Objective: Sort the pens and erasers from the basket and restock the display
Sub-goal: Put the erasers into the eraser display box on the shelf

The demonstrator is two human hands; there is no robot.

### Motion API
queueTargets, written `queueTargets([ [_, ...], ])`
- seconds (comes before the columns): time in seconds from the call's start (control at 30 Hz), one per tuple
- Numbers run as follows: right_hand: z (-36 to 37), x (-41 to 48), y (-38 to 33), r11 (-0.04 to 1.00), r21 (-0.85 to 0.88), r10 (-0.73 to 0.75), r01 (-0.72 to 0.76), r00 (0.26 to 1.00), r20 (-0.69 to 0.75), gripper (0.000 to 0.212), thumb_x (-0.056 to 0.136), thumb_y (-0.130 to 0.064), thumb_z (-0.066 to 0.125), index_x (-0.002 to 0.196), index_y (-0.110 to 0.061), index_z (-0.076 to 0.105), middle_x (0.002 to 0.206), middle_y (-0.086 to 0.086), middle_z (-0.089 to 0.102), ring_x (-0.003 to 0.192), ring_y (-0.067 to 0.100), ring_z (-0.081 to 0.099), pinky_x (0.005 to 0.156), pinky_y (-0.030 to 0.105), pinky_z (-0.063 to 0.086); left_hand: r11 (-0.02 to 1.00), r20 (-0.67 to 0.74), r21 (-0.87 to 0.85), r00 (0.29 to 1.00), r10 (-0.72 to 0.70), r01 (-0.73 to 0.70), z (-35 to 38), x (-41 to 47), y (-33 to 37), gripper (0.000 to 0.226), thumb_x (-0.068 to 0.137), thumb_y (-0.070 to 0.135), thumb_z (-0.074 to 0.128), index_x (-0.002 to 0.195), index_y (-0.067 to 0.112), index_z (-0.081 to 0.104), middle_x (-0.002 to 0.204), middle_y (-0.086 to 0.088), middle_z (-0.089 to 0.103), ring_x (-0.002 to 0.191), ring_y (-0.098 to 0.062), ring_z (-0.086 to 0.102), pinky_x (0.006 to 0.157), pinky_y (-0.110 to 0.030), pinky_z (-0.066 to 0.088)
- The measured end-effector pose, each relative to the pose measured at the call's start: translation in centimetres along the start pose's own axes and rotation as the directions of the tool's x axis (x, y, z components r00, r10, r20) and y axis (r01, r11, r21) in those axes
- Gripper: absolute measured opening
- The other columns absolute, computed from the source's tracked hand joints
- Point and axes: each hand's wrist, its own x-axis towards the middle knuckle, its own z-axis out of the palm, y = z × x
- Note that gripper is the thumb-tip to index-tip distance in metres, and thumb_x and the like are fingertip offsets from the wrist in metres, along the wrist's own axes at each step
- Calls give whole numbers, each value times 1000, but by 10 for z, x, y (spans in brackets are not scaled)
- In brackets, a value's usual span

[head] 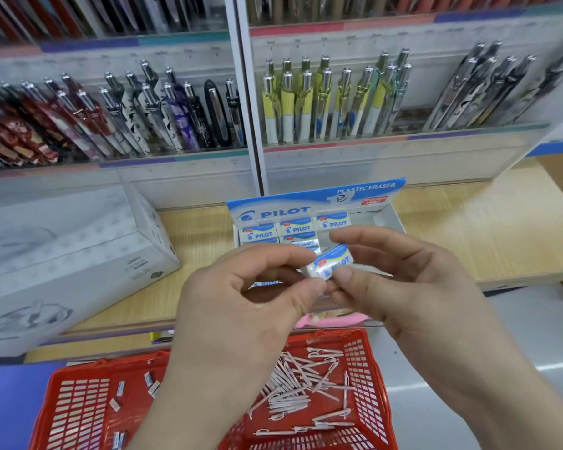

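Note:
Both hands meet over the shelf edge on a small white and blue Pilot eraser [330, 263]. My right hand [400, 271] pinches it between thumb and fingers, and my left hand [257, 287] touches its lower left end. Behind them stands the blue and white Pilot eraser display box [316, 203], with several erasers in its left part and bare room at its right. Below sits the red plastic basket [368, 378], holding several pale pink pens [303, 384] and a few loose erasers [150, 383].
Tiered racks of pens [332, 102] fill the back wall, patterned pens on the left, yellow and white in the middle, grey on the right. A large white carton [65, 254] lies on the wooden shelf [468, 228] at the left. Something pink [332, 319] lies under my hands.

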Motion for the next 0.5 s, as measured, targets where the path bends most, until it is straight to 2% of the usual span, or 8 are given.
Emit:
queueTargets([
  [0.07,0,0,-2,980,-196,-44,42,999,-8,30,73,0,74,93,-22,72,86,4,75,71,21,72,64,33,57,999,0,2,999,-38,38,0,4,-3,18,64,13,80,75,27,76,73,6,73,69,-5,69,60,-12,50],
  [0.13,-4,4,-1,876,-460,-174,144,984,-24,26,74,-5,77,86,-27,71,80,-3,73,66,9,69,56,19,51,997,3,18,997,-71,71,-1,8,-5,19,69,10,78,75,27,76,73,9,74,70,-4,69,60,-11,50],
  [0.17,-7,8,-1,774,-601,-255,200,967,-7,24,73,-10,79,83,-29,70,77,-8,71,66,5,67,55,13,47,996,-15,44,997,-71,72,-2,10,-7,20,72,9,77,75,29,75,74,11,73,71,-4,69,61,-11,50],
  [0.23,-15,18,0,505,-822,-400,263,915,47,20,71,-16,81,83,-28,71,73,-15,66,69,5,64,62,15,48,986,-93,158,995,-37,51,-7,14,-13,22,75,12,75,75,34,74,72,16,71,68,-1,65,61,-10,48],
  [0.3,-23,29,2,309,-918,-472,249,878,79,21,70,-16,82,89,-19,74,77,-6,68,66,11,63,69,31,53,931,-174,363,984,29,37,-15,18,-20,21,76,18,73,77,39,71,73,13,65,64,-1,59,58,-5,41],
  [0.37,-27,37,3,220,-951,-471,219,877,93,24,70,-14,81,93,-13,75,84,4,72,71,25,66,70,37,55,852,-212,523,973,86,39,-23,20,-27,25,76,18,73,80,42,67,79,10,60,70,0,57,63,-4,39],
  [0.43,-25,43,4,136,-972,-443,192,889,114,23,73,-13,78,95,-13,75,88,8,74,76,32,67,69,37,54,850,-216,522,975,57,66,-27,21,-32,30,77,18,73,83,46,63,83,10,62,68,1,59,70,-13,48],
  [0.5,-20,48,6,90,-983,-410,163,905,112,21,78,-15,73,99,-15,74,90,9,74,80,34,66,69,36,50,871,-216,478,976,-9,114,-27,21,-32,32,79,18,72,83,48,62,84,8,68,68,3,62,67,-21,50],
])
